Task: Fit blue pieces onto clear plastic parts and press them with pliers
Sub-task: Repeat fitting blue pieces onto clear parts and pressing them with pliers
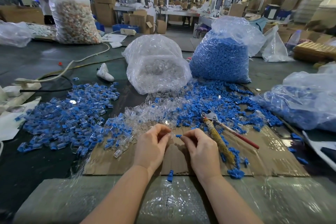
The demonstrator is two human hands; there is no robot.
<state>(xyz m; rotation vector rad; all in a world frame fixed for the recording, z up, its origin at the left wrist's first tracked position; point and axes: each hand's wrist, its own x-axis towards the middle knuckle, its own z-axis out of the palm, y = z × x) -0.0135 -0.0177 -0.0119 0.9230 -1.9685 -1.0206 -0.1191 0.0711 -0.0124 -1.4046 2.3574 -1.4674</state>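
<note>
My left hand (151,144) pinches a clear plastic part (171,135) over the cardboard sheet (269,158). My right hand (199,146) pinches a small blue piece (178,135), its tip close to the clear part. The pliers (218,129), with one tape-wrapped handle and one red handle, lie on the cardboard just right of my right hand. Loose clear parts (145,112) are heaped ahead of my hands, loose blue pieces (218,100) to the right, and a pile of joined blue-and-clear parts (69,114) to the left.
A bag of clear parts (156,65) and a bag of blue pieces (221,54) stand behind the heaps. Another bag of blue pieces (305,100) lies at the right. A single blue piece (170,175) sits on the cardboard's near edge. Cables and a white tool (104,73) lie far left.
</note>
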